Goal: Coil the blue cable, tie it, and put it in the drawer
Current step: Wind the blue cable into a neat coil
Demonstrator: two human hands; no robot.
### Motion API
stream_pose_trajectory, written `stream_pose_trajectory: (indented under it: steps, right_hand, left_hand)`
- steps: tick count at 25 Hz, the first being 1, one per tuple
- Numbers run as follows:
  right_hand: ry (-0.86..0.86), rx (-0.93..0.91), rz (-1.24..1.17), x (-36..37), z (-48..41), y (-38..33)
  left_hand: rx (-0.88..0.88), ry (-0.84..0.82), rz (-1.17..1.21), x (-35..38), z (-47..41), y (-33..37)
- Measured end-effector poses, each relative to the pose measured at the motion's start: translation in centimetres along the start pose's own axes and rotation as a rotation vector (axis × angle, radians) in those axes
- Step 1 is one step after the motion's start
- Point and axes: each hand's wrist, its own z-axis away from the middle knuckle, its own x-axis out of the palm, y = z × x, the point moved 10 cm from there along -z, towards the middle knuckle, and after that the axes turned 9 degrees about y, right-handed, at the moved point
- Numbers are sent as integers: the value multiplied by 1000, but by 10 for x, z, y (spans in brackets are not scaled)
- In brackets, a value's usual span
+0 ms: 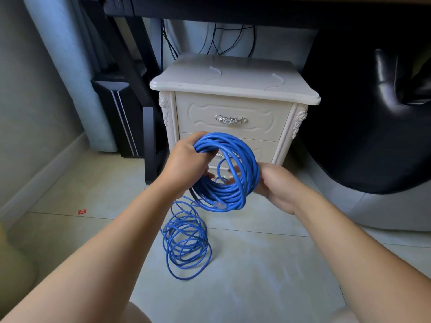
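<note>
Near centre, above the floor (268,264), just in front of the cabinet (233,80): cable (233,192), blue, most of it wound into a thick ring.
- Ring: held upright and face-on between both hands, probably so new turns can be laid on evenly. A clear plug (219,204) shows at its lower edge.
- Loops (186,231): the unwound remainder, lying slack on the floor near and left of the ring. One strand rises from them to the ring, so coiling looks unfinished. No tie is visible.
- Left hand (186,159): at the ring's upper left. Its grip is closed, with fingers curled round the whole bundle to keep the turns together.
- Right hand (277,185): at the ring's lower right. Its grip is closed on the bundle, thumb on the outer edge and fingers showing inside the ring, steadying that side.
- Drawer (233,108): upper of two in the cabinet front, beyond the ring, closed. It will have to be opened before the cable can go in.
</note>
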Motion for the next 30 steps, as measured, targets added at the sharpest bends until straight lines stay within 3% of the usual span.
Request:
stream_pose_trajectory:
  steps: [2,4,7,12,16,20,22,25,30]
  right_hand:
    - [79,-49,75,-14,-1,-9]
    - [254,-219,138,-39,-1,-34]
    - [280,-387,22,-44,6,-57]
    - [286,-565,151,-10,33,-61]
    - [241,-434,85,-2,31,-41]
    - [381,-341,245,-7,24,-25]
    - [405,-184,98,-12,12,-7]
    - [311,52,-214,-9,-6,19]
    - [175,79,-524,-1,-7,17]
  left_hand:
    - [17,-18,-46,-3,-2,-1]
    - [83,-39,-205,-2,-2,-1]
    - [164,19,-412,-2,-6,-1]
    - [70,251,-260,-23,-13,-9]
    - [-28,347,-131,-23,-9,-18]
    - [-79,402,-23,-21,-1,-18]
    - [-99,390,41,-15,6,-14]
    - [-189,336,189,0,15,-18]
    - [-407,149,263,25,24,-45]
